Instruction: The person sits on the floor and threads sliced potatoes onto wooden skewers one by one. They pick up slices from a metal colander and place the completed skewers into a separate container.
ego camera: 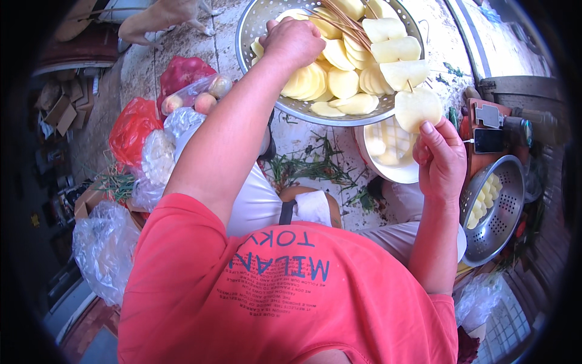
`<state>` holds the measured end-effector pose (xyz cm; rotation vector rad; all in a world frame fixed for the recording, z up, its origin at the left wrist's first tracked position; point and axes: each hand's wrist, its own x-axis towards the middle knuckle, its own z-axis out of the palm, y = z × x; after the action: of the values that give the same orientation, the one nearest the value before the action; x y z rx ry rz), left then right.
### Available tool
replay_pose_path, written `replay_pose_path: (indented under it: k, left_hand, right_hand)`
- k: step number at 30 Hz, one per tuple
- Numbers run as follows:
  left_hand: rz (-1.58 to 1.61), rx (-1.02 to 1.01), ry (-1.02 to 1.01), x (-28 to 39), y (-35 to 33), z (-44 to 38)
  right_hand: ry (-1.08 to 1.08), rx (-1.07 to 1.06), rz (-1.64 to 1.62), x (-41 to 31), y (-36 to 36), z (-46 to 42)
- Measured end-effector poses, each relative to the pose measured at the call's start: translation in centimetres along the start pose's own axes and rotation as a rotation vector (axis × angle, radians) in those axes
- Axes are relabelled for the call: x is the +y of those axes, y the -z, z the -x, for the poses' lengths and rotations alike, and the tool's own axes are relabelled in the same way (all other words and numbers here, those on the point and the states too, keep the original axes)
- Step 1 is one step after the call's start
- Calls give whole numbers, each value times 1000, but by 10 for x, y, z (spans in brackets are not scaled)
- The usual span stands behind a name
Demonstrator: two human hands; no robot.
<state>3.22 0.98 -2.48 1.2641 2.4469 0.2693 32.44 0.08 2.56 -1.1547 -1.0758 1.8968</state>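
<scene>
A perforated metal colander [254, 86] full of pale yellow, potato-like slices [343, 83] stands before me. My left hand [294, 43] reaches over its left side, fingers bent down among the slices; the fingertips are partly hidden, so I cannot tell whether they grip one. In my right hand [440, 152], thumb and fingers pinch the near end of a skewered row of slices [418, 109]. Its several slices are spaced apart along a thin stick, extending over the colander's right side. A bundle of loose thin wooden sticks [348, 22] lies on top of the heap.
Below the colander's rim stands a white bucket [398, 173] with pale pieces in liquid. Another colander [504, 227] holds pale pieces at right, near a phone [489, 140]. Bags [136, 132] and fruit [205, 103] lie left. Green scraps [313, 161] litter the floor; a dog [159, 22] stands beyond.
</scene>
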Motion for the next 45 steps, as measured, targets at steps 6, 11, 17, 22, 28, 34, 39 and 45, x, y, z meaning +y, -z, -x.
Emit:
replay_pose_path:
  k: [6,11,17,22,28,34,39,45]
  left_hand:
    - [44,48,-161,10,3,4]
    - [139,56,-139,9,-3,-1]
    - [256,-30,-97,11,-8,-3]
    - [116,24,-112,22,-18,10]
    - [322,-18,-73,11,24,8]
    - [312,-143,-357,4,33,20]
    - [-86,-288,-492,26,12,42]
    - [-166,102,-611,44,-18,45]
  right_hand:
    - [-5,0,14,1,1,-1]
    - [0,11,18,1,2,-1]
    - [5,-4,6,1,4,0]
    - [0,11,4,0,6,0]
    - [65,-7,-47,-5,14,0]
    - [100,-41,-87,-9,21,1]
    - [64,-39,-97,-6,22,-2]
    - [72,-25,-81,-7,21,-3]
